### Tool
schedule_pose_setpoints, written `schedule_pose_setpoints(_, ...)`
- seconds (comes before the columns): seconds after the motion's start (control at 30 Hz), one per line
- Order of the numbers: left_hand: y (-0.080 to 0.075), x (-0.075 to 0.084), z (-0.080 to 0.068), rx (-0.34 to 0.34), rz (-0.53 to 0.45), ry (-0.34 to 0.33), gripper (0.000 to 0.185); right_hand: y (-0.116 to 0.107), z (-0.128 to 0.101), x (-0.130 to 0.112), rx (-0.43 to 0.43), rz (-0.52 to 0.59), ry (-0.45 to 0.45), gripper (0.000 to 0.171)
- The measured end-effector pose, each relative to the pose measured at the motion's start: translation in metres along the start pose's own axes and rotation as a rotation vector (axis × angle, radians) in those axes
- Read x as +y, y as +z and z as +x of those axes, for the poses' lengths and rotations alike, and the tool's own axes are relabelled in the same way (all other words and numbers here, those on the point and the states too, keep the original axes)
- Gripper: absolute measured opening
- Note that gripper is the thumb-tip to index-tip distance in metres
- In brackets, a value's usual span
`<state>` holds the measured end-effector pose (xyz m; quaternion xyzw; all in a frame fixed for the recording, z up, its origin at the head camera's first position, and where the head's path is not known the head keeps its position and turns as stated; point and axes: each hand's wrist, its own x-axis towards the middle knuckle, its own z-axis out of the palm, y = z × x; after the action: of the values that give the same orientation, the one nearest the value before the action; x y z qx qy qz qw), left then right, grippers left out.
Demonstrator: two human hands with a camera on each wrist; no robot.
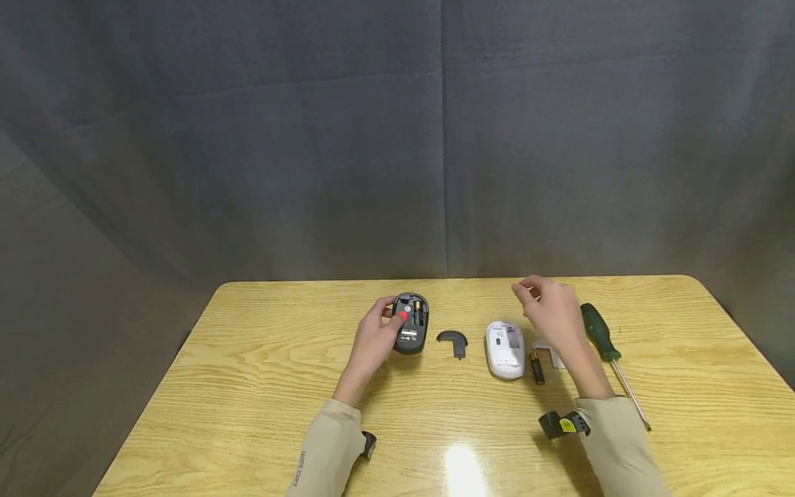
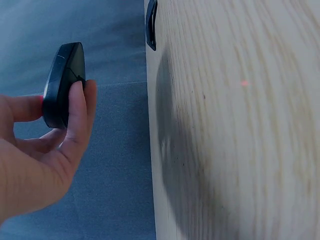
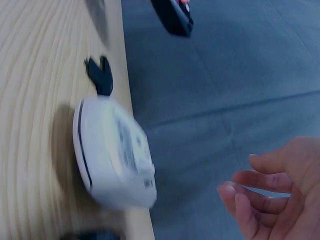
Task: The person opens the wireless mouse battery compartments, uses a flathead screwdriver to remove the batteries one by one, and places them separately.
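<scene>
A: Mouse, black one (image 1: pixel 410 323), that's where the action is, belly up and lifted clear of the wooden table (image 1: pixel 261 386), with the left hand (image 1: pixel 373 343) curled round its near side, thumb over a red glow on the underside. A battery shows in the open bay at its far end.

B: The left wrist view backs that up: fingers (image 2: pixel 77 107) wrapped on the dark shell (image 2: pixel 62 82), daylight between mouse and tabletop (image 2: pixel 235 125).

A: Just right of the black mouse lies its small black cover piece (image 1: pixel 453 341), flat on the wood, not touching anything.

B: Further right again, the white mouse (image 1: pixel 505 348), also upside down, its battery bay open. It rests on the table, nobody holding it.

A: And the right hand (image 1: pixel 549 310)? It hovers above and slightly beyond the white mouse, fingers loosely bent, gripping nothing. The right wrist view shows the same: relaxed fingertips (image 3: pixel 240 200) in the air, well off the white shell (image 3: pixel 112 155).

B: Beside the white mouse on its right, a small dark battery (image 1: pixel 537 368) lies on the wood, and a pale flat piece (image 1: pixel 549 352) partly hidden under the wrist.

A: Farthest right of the black mouse, a green-handled screwdriver (image 1: pixel 605 345), shaft pointing toward the near edge.
</scene>
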<state>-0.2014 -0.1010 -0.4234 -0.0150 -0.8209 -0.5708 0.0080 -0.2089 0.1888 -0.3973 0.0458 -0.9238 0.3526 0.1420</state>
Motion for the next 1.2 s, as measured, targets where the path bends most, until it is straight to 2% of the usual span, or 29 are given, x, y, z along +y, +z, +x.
schedule_pose_setpoints(0.47, 0.000, -0.003, 0.001, -0.016, -0.015, 0.003, 0.042, -0.032, -0.011, 0.054, 0.025, -0.150, 0.023, 0.027)
schedule_pose_setpoints(0.57, 0.001, -0.003, 0.001, -0.017, -0.015, 0.002, 0.042, -0.038, -0.016, 0.068, 0.001, -0.176, 0.058, 0.026)
schedule_pose_setpoints(0.73, 0.000, -0.005, 0.002, -0.017, -0.013, 0.003, 0.042, -0.046, -0.024, 0.090, -0.051, -0.210, 0.123, 0.036)
schedule_pose_setpoints(0.93, -0.001, -0.006, 0.001, -0.015, -0.018, -0.004, 0.042, -0.051, -0.031, 0.106, -0.061, -0.205, 0.137, 0.046)
schedule_pose_setpoints(1.2, -0.001, -0.006, 0.001, -0.011, -0.025, -0.007, 0.041, -0.057, -0.033, 0.119, -0.022, -0.178, 0.285, 0.067)
